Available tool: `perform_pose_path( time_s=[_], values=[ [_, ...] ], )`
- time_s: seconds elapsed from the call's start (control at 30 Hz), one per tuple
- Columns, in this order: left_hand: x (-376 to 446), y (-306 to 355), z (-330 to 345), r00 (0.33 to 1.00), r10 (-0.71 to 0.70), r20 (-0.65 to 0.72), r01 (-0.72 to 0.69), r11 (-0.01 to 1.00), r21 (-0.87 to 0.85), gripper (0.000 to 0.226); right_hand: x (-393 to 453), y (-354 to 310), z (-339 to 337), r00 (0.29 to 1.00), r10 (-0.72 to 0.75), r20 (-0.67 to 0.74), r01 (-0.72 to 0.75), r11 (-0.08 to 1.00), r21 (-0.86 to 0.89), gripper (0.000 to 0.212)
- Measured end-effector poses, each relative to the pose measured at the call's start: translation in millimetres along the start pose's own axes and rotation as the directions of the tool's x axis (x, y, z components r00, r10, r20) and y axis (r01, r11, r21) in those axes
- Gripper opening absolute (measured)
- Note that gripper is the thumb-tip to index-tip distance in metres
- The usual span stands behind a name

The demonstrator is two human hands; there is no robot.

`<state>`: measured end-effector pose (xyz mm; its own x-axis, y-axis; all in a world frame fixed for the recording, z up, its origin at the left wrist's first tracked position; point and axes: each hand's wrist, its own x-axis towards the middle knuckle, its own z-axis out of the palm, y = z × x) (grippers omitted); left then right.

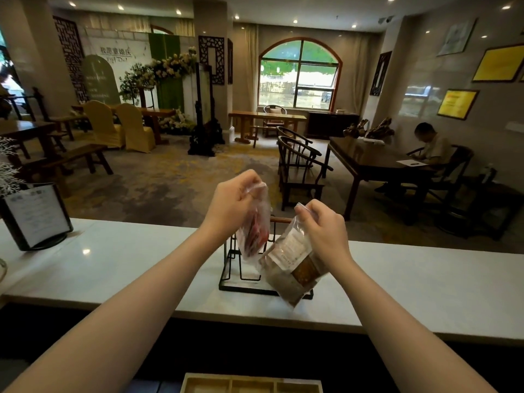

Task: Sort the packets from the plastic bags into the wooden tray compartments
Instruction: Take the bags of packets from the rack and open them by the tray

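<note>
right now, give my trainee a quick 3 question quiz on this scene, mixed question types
1. True or false: the left hand holds the plastic bag of red packets.
2. Which hand holds the bag of brown packets? A) left B) right hand C) neither
3. Fill in: the wooden tray compartments in view look ____.

Key: 1 true; 2 B; 3 empty. Both bags hang above the black wire rack on the white counter.
</note>
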<state>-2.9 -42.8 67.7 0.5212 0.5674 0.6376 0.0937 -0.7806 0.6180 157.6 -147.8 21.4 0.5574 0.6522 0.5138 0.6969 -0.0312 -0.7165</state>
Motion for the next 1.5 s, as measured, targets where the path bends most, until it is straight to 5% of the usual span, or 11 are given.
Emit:
perform_pose_path(
  time_s=[0.27,0.37,0.57,0.7,0.77,0.83,0.93,1.07,1.23,1.4,1.5],
  values=[
    [-53.6,10.2,5.6,0.978,0.11,0.179,-0.136,0.981,0.137,0.02,-25.5,-46.6,-2.4,0.991,-0.102,0.083,0.075,0.956,0.284,0.032],
    [-80.5,5.4,13.6,0.963,0.089,0.254,-0.079,0.996,-0.05,0.031,-39.1,-62.8,3.3,0.982,-0.113,0.149,0.041,0.908,0.416,0.026],
    [-112.1,-1.9,16.6,0.992,0.011,0.123,-0.012,1.0,0.002,0.037,-57.6,-65.2,20.0,0.975,-0.039,0.22,-0.057,0.908,0.415,0.024],
    [-124.6,-0.2,9.5,0.999,0.003,0.043,0.0,0.998,-0.062,0.014,-61.8,-58.6,25.0,0.949,-0.023,0.314,-0.111,0.909,0.402,0.019],
    [-131.0,-3.5,5.5,1.0,-0.018,0.001,0.018,0.997,-0.07,0.019,-56.8,-42.1,24.5,0.963,-0.071,0.261,-0.012,0.953,0.303,0.016],
    [-135.7,-9.0,2.1,0.997,-0.067,-0.041,0.065,0.996,-0.067,0.018,-47.8,-18.0,22.0,0.963,-0.167,0.213,0.179,0.983,-0.037,0.017],
    [-139.3,-13.8,-1.8,0.993,-0.097,-0.071,0.092,0.993,-0.07,0.012,-41.3,11.7,18.7,0.896,-0.149,0.418,0.338,0.84,-0.425,0.038],
    [-144.2,-14.4,-3.0,0.986,-0.156,-0.067,0.148,0.983,-0.108,0.011,-42.6,35.9,26.1,0.786,-0.144,0.602,0.559,0.582,-0.591,0.057],
    [-151.6,-19.9,4.6,0.971,-0.24,-0.011,0.236,0.962,-0.14,0.061,-23.2,35.0,39.0,0.863,-0.209,0.46,0.481,0.618,-0.621,0.013],
    [-154.9,-20.0,4.3,0.96,-0.28,0.027,0.281,0.946,-0.165,0.027,-5.2,3.9,28.0,0.983,-0.064,0.173,0.12,0.932,-0.341,0.014],
    [-157.3,-19.2,4.8,0.966,-0.259,0.002,0.256,0.956,-0.145,0.023,1.6,-25.2,9.6,0.996,-0.087,-0.022,0.086,0.996,-0.024,0.014]
  ],
)
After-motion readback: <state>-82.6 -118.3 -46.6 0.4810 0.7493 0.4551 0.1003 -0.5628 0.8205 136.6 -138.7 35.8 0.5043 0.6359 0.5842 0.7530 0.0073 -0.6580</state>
